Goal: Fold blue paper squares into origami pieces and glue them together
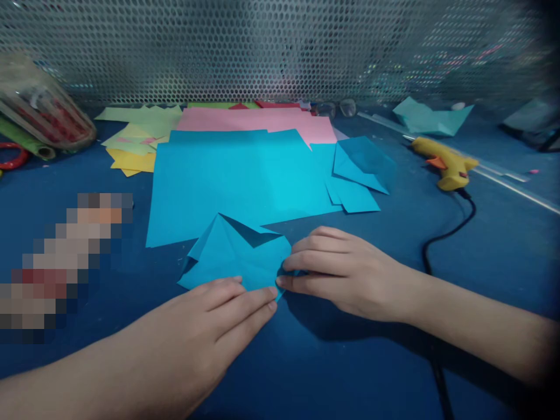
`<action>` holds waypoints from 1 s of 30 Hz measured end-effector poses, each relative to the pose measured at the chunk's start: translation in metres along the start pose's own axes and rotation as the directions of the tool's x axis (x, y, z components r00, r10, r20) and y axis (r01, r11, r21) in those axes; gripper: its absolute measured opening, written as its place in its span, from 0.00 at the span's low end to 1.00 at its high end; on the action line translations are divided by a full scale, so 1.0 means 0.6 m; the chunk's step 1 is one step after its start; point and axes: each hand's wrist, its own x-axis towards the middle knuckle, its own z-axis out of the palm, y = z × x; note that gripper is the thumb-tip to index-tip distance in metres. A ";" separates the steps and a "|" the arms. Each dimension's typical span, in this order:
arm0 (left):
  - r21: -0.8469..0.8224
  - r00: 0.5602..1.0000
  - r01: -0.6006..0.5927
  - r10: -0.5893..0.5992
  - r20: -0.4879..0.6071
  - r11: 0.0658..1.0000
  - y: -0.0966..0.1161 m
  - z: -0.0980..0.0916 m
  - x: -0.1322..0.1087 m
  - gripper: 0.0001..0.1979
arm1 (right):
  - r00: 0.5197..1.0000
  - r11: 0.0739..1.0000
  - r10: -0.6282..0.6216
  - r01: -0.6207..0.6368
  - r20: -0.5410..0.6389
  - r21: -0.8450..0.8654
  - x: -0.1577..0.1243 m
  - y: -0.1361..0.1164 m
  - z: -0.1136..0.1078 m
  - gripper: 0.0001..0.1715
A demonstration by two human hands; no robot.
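A folded piece of blue paper [231,251] lies on the dark blue table before me, with creases and raised flaps at its top and left corners. My left hand [219,315] rests on its near edge, fingers stretched out flat and pressing it down. From the right, my right hand [345,271] has its bent fingers closed on the paper's right corner; the thumb is mostly hidden. Just beyond lies a large blue sheet [219,175], with smaller blue paper pieces [359,195] at its right end.
A yellow glue gun [444,163] lies at the right, its black cord [426,251] running toward me. Pink paper [254,119] and yellow-green scraps [135,137] sit behind. A plastic jar [56,111] and red-handled scissors [17,156] are at left, below a perforated metal panel [262,52].
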 end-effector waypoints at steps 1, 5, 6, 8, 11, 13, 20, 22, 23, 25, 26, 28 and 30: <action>0.013 1.000 0.001 -0.001 -0.001 1.000 0.000 0.000 0.001 0.30 | 1.000 0.999 -0.027 0.027 0.004 -0.019 0.000 0.001 -0.001 0.21; 0.058 1.000 0.012 -0.012 0.003 0.998 0.003 -0.001 -0.004 0.28 | 0.993 0.985 -0.113 0.114 0.016 -0.130 0.004 0.001 -0.006 0.22; 0.064 1.000 0.010 -0.010 0.005 0.998 0.004 -0.001 -0.007 0.27 | 0.991 0.979 -0.134 0.136 0.019 -0.153 0.005 0.000 -0.007 0.22; 0.073 1.000 -0.007 0.006 0.012 0.997 0.005 0.002 -0.013 0.26 | 0.984 0.965 -0.178 0.180 0.028 -0.188 0.005 -0.002 -0.008 0.21; 0.087 1.000 -0.029 0.027 0.014 0.996 0.007 0.008 -0.019 0.27 | 0.966 0.941 -0.254 0.259 0.051 -0.216 0.002 -0.002 -0.011 0.17; 0.090 0.999 -0.036 0.035 0.018 0.995 0.008 0.010 -0.019 0.28 | 0.961 0.940 -0.270 0.276 0.055 -0.202 -0.002 0.001 -0.013 0.16; 0.117 0.999 -0.036 0.034 0.019 0.992 0.008 0.007 -0.012 0.27 | 0.991 0.992 -0.120 0.119 0.057 0.030 -0.006 0.020 -0.006 0.21; 0.114 0.999 -0.041 0.038 0.031 0.993 0.008 0.005 -0.012 0.26 | 0.994 0.994 -0.100 0.097 0.051 0.056 -0.005 0.019 -0.003 0.22; 0.108 0.998 -0.044 0.039 0.043 0.993 0.009 0.005 -0.012 0.26 | 0.993 0.993 -0.107 0.105 0.049 0.048 -0.005 0.018 -0.002 0.22; 0.094 0.997 -0.048 0.041 0.070 0.994 0.009 0.003 -0.012 0.26 | 0.989 0.990 -0.139 0.139 0.041 0.000 -0.004 0.014 -0.002 0.20; 0.089 0.996 -0.050 0.043 0.079 0.995 0.009 0.003 -0.012 0.26 | 0.987 0.987 -0.155 0.156 0.038 -0.027 -0.004 0.013 -0.002 0.19; 0.082 0.995 -0.056 0.049 0.083 0.995 0.010 0.003 -0.011 0.26 | 0.986 0.984 -0.165 0.167 0.038 -0.059 -0.003 0.012 -0.004 0.18; 0.079 0.996 -0.057 0.052 0.072 0.995 0.010 0.004 -0.011 0.27 | 0.987 0.986 -0.154 0.157 0.048 -0.058 -0.001 0.012 -0.007 0.21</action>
